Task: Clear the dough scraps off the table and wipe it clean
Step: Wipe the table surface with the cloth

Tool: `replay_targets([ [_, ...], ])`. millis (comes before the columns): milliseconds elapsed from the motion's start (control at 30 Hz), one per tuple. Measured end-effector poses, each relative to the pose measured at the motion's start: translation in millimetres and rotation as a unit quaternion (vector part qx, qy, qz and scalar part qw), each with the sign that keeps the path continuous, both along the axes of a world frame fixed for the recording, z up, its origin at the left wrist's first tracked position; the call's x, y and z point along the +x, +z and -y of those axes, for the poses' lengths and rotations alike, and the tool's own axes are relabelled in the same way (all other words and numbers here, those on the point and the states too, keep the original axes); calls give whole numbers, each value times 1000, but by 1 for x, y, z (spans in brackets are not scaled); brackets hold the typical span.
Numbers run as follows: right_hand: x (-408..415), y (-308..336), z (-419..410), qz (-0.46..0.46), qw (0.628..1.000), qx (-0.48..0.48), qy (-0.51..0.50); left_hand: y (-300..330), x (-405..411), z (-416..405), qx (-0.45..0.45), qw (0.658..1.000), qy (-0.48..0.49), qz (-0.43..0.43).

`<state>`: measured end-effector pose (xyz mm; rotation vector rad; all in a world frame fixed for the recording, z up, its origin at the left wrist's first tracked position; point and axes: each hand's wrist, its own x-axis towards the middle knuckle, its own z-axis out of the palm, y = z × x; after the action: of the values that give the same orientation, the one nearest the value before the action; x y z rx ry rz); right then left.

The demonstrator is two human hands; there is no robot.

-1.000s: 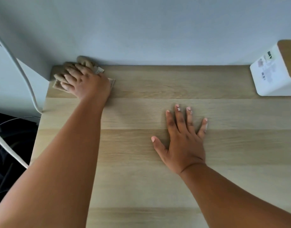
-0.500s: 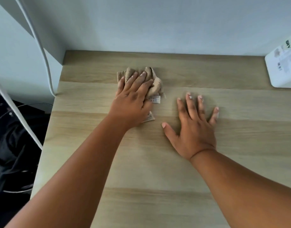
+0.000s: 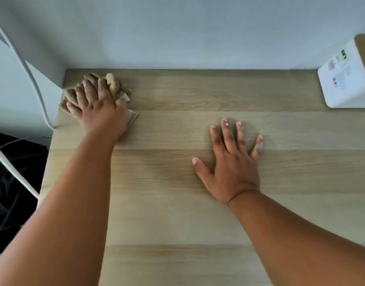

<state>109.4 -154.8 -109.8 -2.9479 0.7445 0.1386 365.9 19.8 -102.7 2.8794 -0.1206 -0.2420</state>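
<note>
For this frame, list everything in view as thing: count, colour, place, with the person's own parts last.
table: one, light wood grain, fills most of the view, its back edge against the wall
cloth: one, beige, bunched at the table's far left corner, under the left hand
box: one, white with a wooden top and printed labels, on the table's far right edge, partly out of frame
cables: two, white, off the table's left side
wall: one, pale grey-blue, behind the table
dark items: count unclear, black, below the table's left edge
left hand: one, presses on the cloth, fingers spread over it
right hand: one, flat on the table, right of centre, fingers spread
</note>
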Motion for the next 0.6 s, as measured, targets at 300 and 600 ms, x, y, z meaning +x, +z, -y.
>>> replay_targets([
  [300, 1, 1, 0, 3, 1000, 7, -3, -1, -58, 1, -34, 985, -165, 26],
  [600, 2, 0, 1, 0, 1000, 7, -4, 4, -117, -123, -37, 962, -268, 30],
])
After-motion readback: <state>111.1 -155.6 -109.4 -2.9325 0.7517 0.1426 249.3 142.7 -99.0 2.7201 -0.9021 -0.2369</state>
